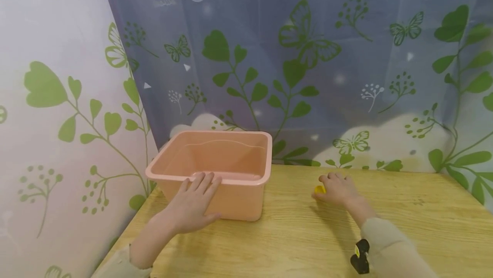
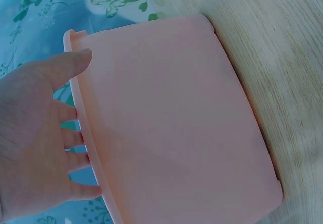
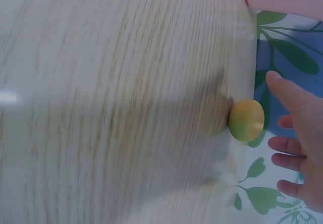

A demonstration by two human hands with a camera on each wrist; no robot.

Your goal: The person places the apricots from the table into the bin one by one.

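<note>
A pink plastic tub [image 1: 239,201] stands on the table at the left, its open top facing up. My left hand [image 1: 190,209] rests at its near rim, with straight, spread fingers reaching over the edge. In the left wrist view, the thumb [image 2: 75,62] lies across the outside of the tub wall [image 2: 171,118]. Farther right, my right hand [image 1: 339,190] is beside a small yellow oval thing [image 1: 319,189]. The right wrist view shows this rounded yellow-and-green thing [image 3: 247,120], mango-like, on the table, with the hand's spread fingers [image 3: 287,146] apart from it.
The wood-grain table [image 1: 292,243] runs back to a blue cloth [image 1: 246,55] printed with leaves and butterflies. A pale printed wall covering [image 1: 69,149] borders the left side. On the right sleeve sits a black object [image 1: 360,256].
</note>
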